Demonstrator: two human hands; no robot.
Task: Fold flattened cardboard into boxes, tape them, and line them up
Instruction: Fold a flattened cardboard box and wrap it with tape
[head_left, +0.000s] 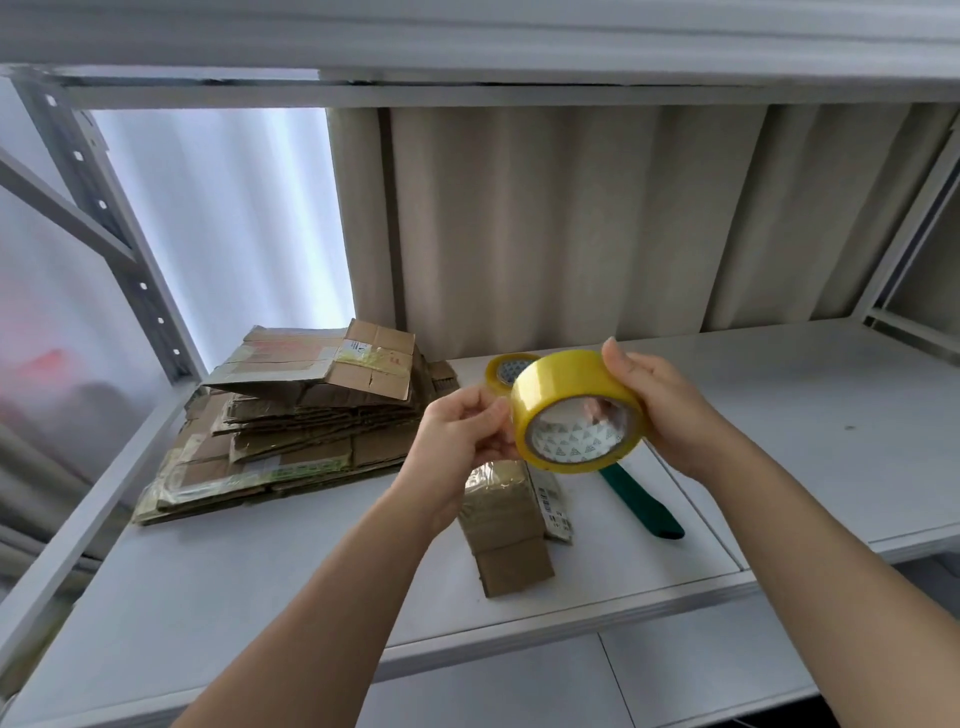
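While the right hand (657, 410) grips a yellow tape roll (576, 410) by its outer edge, raised above the shelf, the left hand (462, 434) pinches at the roll's near rim, fingers closed on what looks like the tape end; the end itself is too small to confirm.

Step in hand, judged: freeing the tape end, ahead of sealing.

Below the hands: one small flattened cardboard piece (506, 530), lying flat on the white shelf (260, 587), not yet folded.

Just beside it, right: green-handled tool (641, 506).

Behind the held roll: second tape roll (504, 371).

Left: stack of flattened cardboard (291, 426).

Next move calls for: a peeled, untwisted length; a box erected to receive it.
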